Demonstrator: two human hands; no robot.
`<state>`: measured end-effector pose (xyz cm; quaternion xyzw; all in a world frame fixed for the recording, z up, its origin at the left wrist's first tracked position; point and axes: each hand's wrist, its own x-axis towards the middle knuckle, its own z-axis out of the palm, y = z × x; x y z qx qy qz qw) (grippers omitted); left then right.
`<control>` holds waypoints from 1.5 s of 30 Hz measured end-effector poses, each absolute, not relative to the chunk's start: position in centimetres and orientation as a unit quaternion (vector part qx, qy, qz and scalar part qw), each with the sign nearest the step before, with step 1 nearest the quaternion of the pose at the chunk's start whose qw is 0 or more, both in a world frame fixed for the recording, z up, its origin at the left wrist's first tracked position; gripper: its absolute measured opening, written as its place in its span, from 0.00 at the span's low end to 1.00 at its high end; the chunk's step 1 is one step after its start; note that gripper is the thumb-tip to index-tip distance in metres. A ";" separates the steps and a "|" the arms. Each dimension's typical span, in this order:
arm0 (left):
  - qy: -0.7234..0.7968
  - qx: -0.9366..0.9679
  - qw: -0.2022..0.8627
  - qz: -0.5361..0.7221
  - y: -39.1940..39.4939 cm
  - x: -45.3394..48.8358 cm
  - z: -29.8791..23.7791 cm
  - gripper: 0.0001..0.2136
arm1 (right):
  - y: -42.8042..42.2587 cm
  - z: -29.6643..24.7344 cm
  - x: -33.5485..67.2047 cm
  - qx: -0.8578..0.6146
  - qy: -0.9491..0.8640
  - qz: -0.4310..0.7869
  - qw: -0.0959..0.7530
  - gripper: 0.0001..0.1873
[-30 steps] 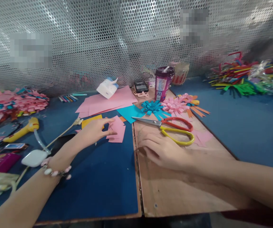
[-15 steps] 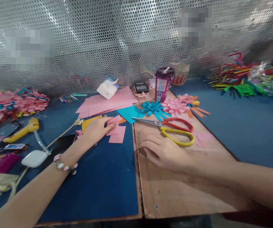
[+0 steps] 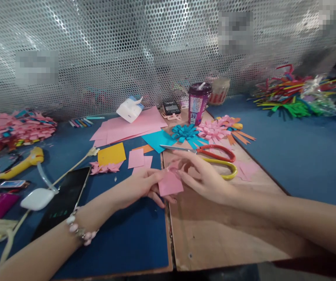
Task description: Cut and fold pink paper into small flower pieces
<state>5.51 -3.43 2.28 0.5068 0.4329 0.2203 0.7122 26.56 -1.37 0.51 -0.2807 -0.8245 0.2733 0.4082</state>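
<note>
A small pink paper square [image 3: 170,183] is held above the seam between the blue mat and the brown board. My left hand [image 3: 140,186] pinches its left edge. My right hand [image 3: 206,177] grips its upper right corner with fingers curled. More pink squares [image 3: 136,158] and a yellow square [image 3: 111,153] lie on the mat behind my left hand. Scissors [image 3: 214,156] with red and yellow handles lie just behind my right hand.
A black phone [image 3: 65,199], a white charger [image 3: 36,198] and a yellow tool [image 3: 24,162] lie at the left. Pink sheets [image 3: 127,127], a teal sheet [image 3: 158,139], paper flowers [image 3: 211,130], a purple cup [image 3: 197,102] and a timer [image 3: 170,107] stand behind. A perforated metal screen closes the back.
My left hand took a pink square from the pile and drew it toward me. My right hand lifted off the board and took hold of the same square.
</note>
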 end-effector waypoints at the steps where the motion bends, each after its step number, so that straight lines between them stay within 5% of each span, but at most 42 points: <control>1: 0.429 0.509 0.716 0.212 -3.5 5.6 2.1 0.21 | -1.4 0.6 26.5 -0.278 -0.828 0.288 0.393 0.17; 6: 0.401 0.561 0.690 0.222 -3.6 5.7 1.6 0.19 | -1.3 0.5 26.2 -0.345 -0.782 0.345 0.389 0.06; 15: 0.494 0.611 0.582 0.211 -4.3 6.2 1.9 0.10 | -1.0 0.6 25.9 -0.364 -0.728 0.437 0.382 0.08; 30: 0.506 0.482 0.622 0.353 -3.8 5.8 1.3 0.13 | -1.2 0.0 26.1 -0.380 -0.695 0.414 0.448 0.04; 45: 0.551 0.625 0.389 0.392 -4.1 5.8 2.1 0.10 | -1.0 0.3 25.9 -0.380 -0.647 0.529 0.397 0.09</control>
